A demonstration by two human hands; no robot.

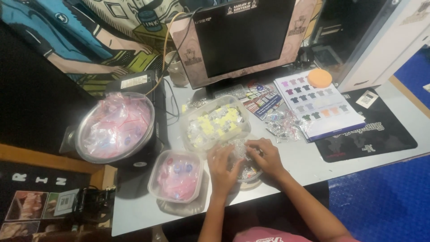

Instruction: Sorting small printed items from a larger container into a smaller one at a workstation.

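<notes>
- Both hands meet over a small round clear container at the near edge of the pale grey table, right in front of the person.
- The left hand lies on the left side of that container, fingers curled down onto the small clear packets in it; its grip is bent over them, but whether it is clamped on one I cannot tell.
- The right hand comes in from the right, fingertips drawn together on the packets at the far rim of the container; what exactly it pinches is too small to make out.
- Just beyond the hands stands a rectangular clear tub full of packets with yellow and white pieces.
- To the near left of the hands is a square clear tub holding pink packets with blue bits.
- Further left, a round metal bowl is heaped with pink-tinted plastic bags; it sits on a dark box off the table's left edge.
- To the right of the hands, a loose pile of clear packets lies on the table beside a printed chart of shirt colours, with an orange round disc on its far corner.
- A dark monitor stands at the far side, and a black mat lies at the right.
</notes>
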